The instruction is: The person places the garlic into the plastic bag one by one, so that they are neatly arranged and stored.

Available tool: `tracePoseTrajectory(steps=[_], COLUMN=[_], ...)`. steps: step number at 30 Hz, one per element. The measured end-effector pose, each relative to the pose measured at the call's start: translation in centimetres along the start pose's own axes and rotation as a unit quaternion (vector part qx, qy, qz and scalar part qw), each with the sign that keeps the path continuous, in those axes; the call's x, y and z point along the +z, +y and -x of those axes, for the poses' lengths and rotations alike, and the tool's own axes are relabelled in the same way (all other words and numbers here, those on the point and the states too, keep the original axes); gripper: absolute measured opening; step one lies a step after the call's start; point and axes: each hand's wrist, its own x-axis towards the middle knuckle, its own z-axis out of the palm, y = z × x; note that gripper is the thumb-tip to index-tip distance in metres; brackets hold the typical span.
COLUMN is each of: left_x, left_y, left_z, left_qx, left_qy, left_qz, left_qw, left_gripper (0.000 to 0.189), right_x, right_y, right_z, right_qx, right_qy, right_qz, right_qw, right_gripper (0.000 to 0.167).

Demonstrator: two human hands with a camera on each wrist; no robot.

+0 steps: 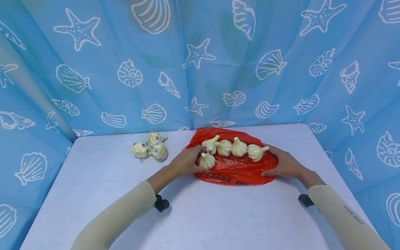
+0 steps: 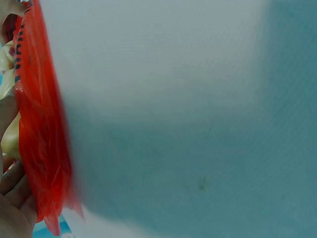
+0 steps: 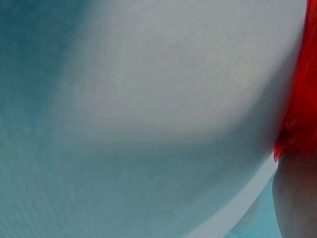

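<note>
A red plastic bag with dark lettering lies on the table, and several pale garlic bulbs rest on it in a rough row. My left hand grips the bag's left end, its thumb and fingers around the nearest garlic bulb; whether it also pinches that bulb I cannot tell. At the opposite end, my right hand holds the bag's right edge between thumb and fingers. In the left wrist view the bag hangs in loose folds by the fingers. The right wrist view catches only part of the bag.
Three more garlic bulbs sit in a cluster at the back left of the white table. A blue curtain with white shells and starfish stands behind the table and along both sides.
</note>
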Motion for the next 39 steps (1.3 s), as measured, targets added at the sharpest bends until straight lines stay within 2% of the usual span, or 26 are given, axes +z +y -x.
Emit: tracePoseTrajectory(steps=[3,7,11,16,18,21,27,32,34,39], left_x=[-0.3,-0.7,-1.1,-1.4,-1.5,-1.6,-1.7,-1.7,-1.7,-2.1], left_y=[0.0,0.0,-0.2,-0.5,-0.7,-0.8,-0.5,-0.3,-0.4,-0.8], left_z=[0.0,0.0,0.2,0.6,0.7,0.7,0.4,0.2,0.2,0.6], left_qx=[-0.007,-0.001,-0.008,-0.018,-0.007,0.006,-0.011,-0.02,-0.023,-0.013], left_qy=[-0.009,-0.018,-0.028,-0.037,-0.034,-0.039,-0.077,-0.09,-0.085,-0.051], left_qz=[-0.02,-0.046,-0.044,-0.008,-0.008,-0.018,-0.052,-0.086,-0.081,-0.03], left_qw=[0.9997,0.9988,0.9986,0.9991,0.9994,0.9991,0.9956,0.9921,0.9928,0.9982], left_gripper=[0.077,0.073,0.067,0.048,0.035,0.025,0.043,0.05,0.054,0.06], right_x=[-0.1,-0.3,-0.8,-1.3,-1.4,-1.4,-1.3,-1.2,-1.2,-1.2], right_y=[0.1,0.1,-0.3,-0.8,-1.0,-1.1,-1.1,-1.1,-1.0,-0.9], right_z=[0.0,0.1,0.3,0.4,0.3,0.4,0.4,0.2,0.2,0.0], right_qx=[0.004,0.009,0.004,0.002,0.001,0.0,0.007,0.008,0.011,0.012], right_qy=[0.0,-0.001,-0.015,-0.039,-0.044,-0.049,-0.057,-0.054,-0.054,-0.058], right_qz=[0.0,-0.001,-0.001,0.007,0.01,0.008,0.004,0.011,0.011,0.013], right_qw=[1.0,1.0,0.9999,0.9992,0.999,0.9988,0.9983,0.9985,0.9984,0.9982], right_gripper=[0.122,0.123,0.125,0.131,0.132,0.133,0.134,0.137,0.139,0.14])
